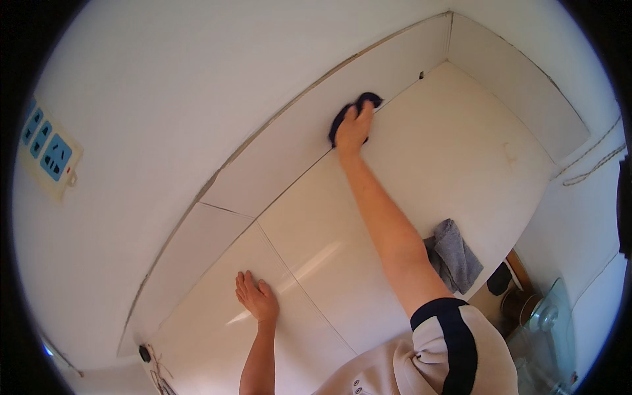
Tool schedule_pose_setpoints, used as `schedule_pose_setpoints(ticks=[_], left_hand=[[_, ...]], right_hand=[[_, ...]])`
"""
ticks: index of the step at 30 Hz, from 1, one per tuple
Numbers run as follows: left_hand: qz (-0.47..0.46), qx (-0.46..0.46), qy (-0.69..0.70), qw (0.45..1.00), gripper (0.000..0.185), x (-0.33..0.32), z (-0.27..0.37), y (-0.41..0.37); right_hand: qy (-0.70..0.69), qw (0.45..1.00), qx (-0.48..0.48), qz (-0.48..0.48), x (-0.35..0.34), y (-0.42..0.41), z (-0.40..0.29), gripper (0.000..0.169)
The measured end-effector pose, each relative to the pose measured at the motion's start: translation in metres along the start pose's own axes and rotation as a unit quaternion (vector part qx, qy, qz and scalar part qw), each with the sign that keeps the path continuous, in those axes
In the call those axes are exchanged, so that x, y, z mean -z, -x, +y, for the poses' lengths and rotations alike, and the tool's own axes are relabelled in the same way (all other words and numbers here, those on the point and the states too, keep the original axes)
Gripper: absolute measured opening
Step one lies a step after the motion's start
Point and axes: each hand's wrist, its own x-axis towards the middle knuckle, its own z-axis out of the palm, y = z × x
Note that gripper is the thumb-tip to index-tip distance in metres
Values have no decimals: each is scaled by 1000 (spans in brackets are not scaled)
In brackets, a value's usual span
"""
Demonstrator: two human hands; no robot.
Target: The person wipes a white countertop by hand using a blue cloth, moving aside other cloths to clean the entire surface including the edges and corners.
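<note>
My right hand (354, 129) presses a dark cloth (340, 123) against the white tiled backsplash (296, 153), where it meets the pale countertop (395, 163). Parts of the cloth stick out on both sides of the fingers, and the hand is slightly blurred. Lower left, my left hand (257, 296) rests on the countertop with fingers spread a little and nothing in it. A folded grey cloth (456, 256) lies on the countertop beside my right upper arm, which partly covers it.
A power strip (54, 153) with blue sockets hangs on the wall at far left. Cords (592, 168) run along the right wall. Below the countertop's right edge are a glass shelf or lid (548, 316) and a brown round container (518, 303). Wires (158, 370) lie at lower left.
</note>
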Motion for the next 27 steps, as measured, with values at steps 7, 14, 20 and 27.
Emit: schedule_pose_setpoints(ticks=[7,14,20,27], left_hand=[[-1,9,-19,1000,44,0,-1,2],[4,9,-12,1000,45,2,-6,1],[1,0,-4,1000,45,-4,0,0],[-5,23,-5,1000,44,3,-4,0]], right_hand=[[-34,991,125,-41,-44,83,-69,62],[121,864,441,-213,-28,134,-35,46],[168,953,252,-22,5,13,-19,59],[354,901,94,-232,48,27,-9,71]])
